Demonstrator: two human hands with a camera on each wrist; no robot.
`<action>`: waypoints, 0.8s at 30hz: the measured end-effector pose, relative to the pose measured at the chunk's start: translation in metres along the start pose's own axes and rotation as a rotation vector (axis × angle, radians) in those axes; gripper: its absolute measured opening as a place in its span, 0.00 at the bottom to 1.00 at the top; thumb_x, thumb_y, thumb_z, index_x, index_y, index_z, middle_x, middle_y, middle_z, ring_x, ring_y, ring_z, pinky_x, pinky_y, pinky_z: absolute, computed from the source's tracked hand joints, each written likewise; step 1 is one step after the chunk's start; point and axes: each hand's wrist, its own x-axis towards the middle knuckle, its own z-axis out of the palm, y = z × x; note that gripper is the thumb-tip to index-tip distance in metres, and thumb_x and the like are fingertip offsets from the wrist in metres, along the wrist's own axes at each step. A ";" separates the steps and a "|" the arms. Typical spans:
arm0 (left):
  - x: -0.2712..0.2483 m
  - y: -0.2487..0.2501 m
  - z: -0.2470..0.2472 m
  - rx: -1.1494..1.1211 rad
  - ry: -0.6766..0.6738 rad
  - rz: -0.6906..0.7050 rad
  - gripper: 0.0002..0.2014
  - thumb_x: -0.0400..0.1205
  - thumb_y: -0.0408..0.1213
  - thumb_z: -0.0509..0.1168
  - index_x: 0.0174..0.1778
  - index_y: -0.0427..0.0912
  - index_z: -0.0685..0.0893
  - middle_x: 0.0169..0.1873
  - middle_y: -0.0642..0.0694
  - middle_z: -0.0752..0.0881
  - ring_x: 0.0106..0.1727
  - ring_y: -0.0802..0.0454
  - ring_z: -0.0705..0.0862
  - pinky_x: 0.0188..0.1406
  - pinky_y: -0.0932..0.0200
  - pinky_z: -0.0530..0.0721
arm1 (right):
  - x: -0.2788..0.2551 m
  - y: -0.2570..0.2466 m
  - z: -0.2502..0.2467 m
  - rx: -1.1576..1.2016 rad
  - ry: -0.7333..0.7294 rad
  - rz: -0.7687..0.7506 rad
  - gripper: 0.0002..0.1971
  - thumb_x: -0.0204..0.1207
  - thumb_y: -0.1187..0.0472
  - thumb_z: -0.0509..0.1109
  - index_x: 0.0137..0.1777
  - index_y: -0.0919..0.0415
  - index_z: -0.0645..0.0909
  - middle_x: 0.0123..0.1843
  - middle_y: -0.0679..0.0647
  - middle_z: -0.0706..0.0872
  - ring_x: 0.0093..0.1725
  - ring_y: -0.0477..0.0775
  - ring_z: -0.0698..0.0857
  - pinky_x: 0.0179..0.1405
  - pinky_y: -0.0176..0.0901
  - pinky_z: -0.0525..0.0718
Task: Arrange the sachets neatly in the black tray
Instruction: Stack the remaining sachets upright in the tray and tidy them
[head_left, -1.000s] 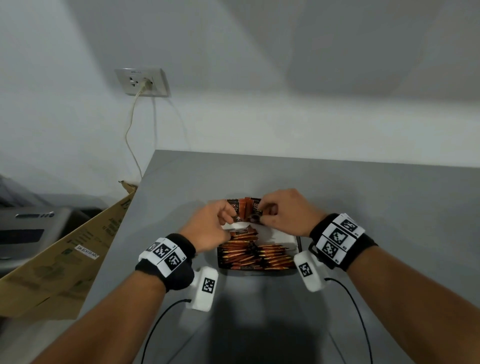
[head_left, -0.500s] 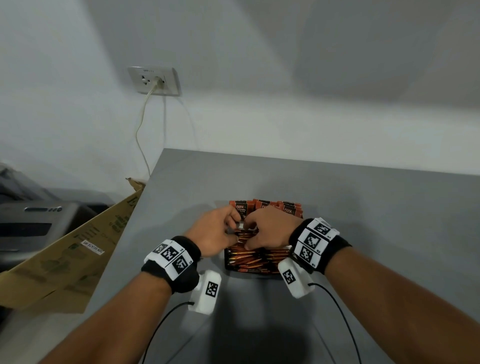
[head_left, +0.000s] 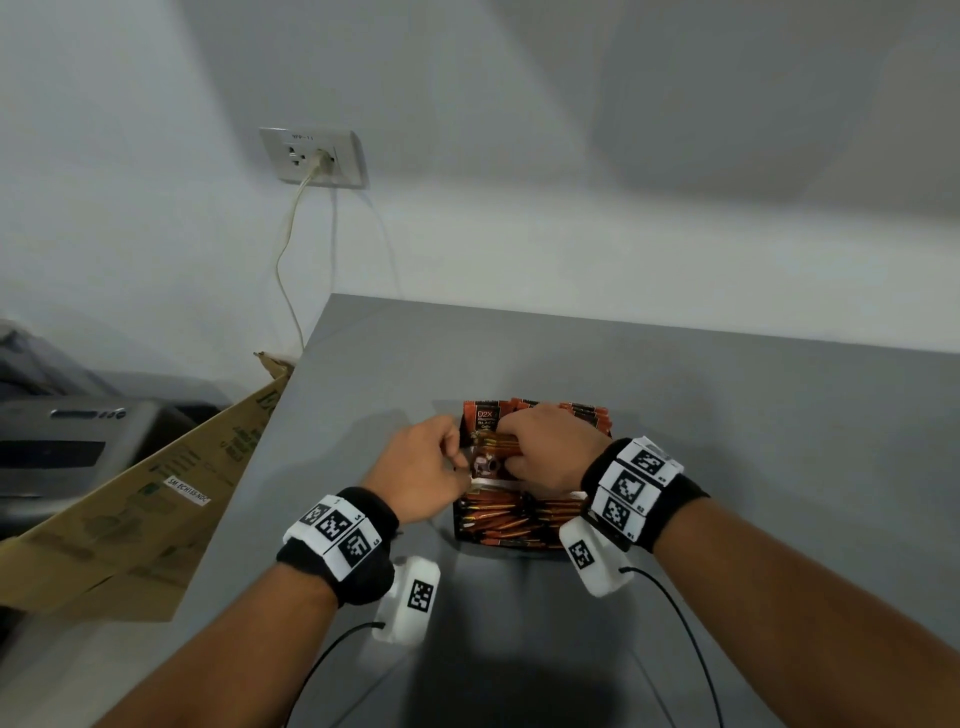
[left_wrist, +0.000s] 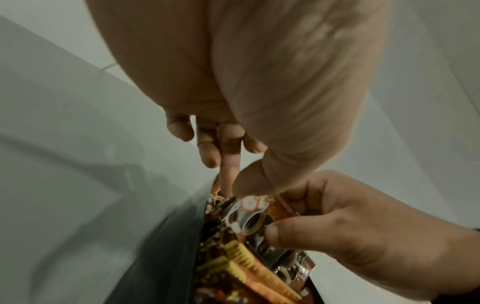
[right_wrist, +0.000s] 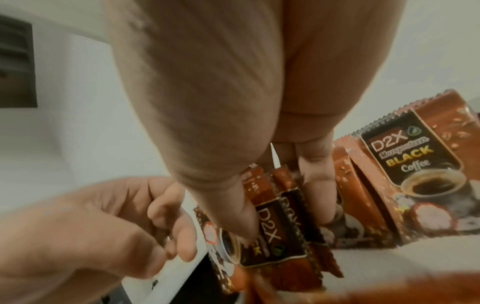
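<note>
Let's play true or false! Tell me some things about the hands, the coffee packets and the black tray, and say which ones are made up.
1. Both hands are over the black tray. True.
2. The right hand holds a bunch of sachets. True.
3. The sachets are blue. False: they are orange-brown and black.
4. The tray sits on a grey table. True.
5. The left hand rests flat on the table, far from the tray. False: it is at the tray's left edge, its fingers on the held sachets.
6. The wall socket has nothing plugged in. False: a cable is plugged in.
</note>
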 end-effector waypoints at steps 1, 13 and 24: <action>0.000 0.001 -0.001 -0.021 0.041 -0.001 0.12 0.73 0.28 0.71 0.39 0.45 0.73 0.42 0.46 0.88 0.41 0.51 0.83 0.39 0.59 0.79 | -0.003 0.000 -0.006 0.035 0.011 0.005 0.03 0.78 0.59 0.71 0.49 0.56 0.84 0.43 0.50 0.87 0.40 0.50 0.85 0.39 0.42 0.82; 0.021 0.069 0.023 -1.343 -0.162 -0.052 0.16 0.76 0.34 0.70 0.58 0.32 0.87 0.49 0.35 0.89 0.47 0.42 0.88 0.43 0.50 0.87 | -0.045 -0.017 -0.040 1.353 0.250 0.142 0.17 0.81 0.69 0.71 0.67 0.63 0.75 0.56 0.67 0.89 0.48 0.64 0.89 0.48 0.58 0.86; 0.032 0.088 0.025 -1.232 -0.185 -0.133 0.18 0.74 0.25 0.67 0.60 0.30 0.83 0.50 0.30 0.87 0.48 0.38 0.89 0.45 0.47 0.89 | -0.065 -0.006 -0.055 0.368 0.389 0.001 0.49 0.59 0.51 0.87 0.81 0.44 0.69 0.74 0.44 0.71 0.72 0.48 0.70 0.67 0.35 0.67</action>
